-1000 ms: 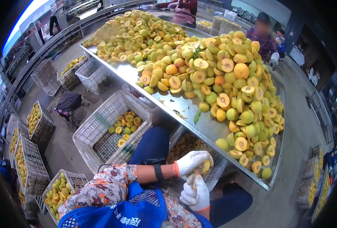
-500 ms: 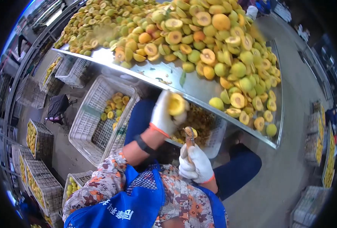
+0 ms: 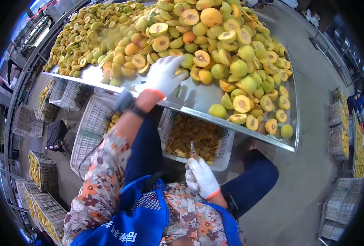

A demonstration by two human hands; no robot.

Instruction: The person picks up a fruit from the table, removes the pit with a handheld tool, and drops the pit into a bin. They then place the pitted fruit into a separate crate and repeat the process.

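Observation:
My left hand [image 3: 164,76], in a white glove, reaches over the near edge of the metal table with fingers apart at the fruit pile. Halved yellow-green stone fruit [image 3: 201,58] lie just past its fingertips, many with brown pits showing. I see nothing held in it, though its palm side is hidden. My right hand [image 3: 202,177], also gloved, is closed around a wooden-handled pitting tool [image 3: 192,150]. Its narrow metal tip points up and away from me, over a white crate [image 3: 227,152] of brownish pits and scraps [image 3: 194,137] between my knees.
The metal table's raised rim [image 3: 247,133] crosses in front of me. Left of my leg stands a large white crate [image 3: 81,141] with some fruit, partly covered by my arm. Fruit-filled crates [image 3: 46,170] line the left floor, and more crates [image 3: 338,135] stand at the right.
My left hand has gone up and forward to the pile, and the hollowed fruit half it held is out of sight. The fruit piece at the tool's tip is gone.

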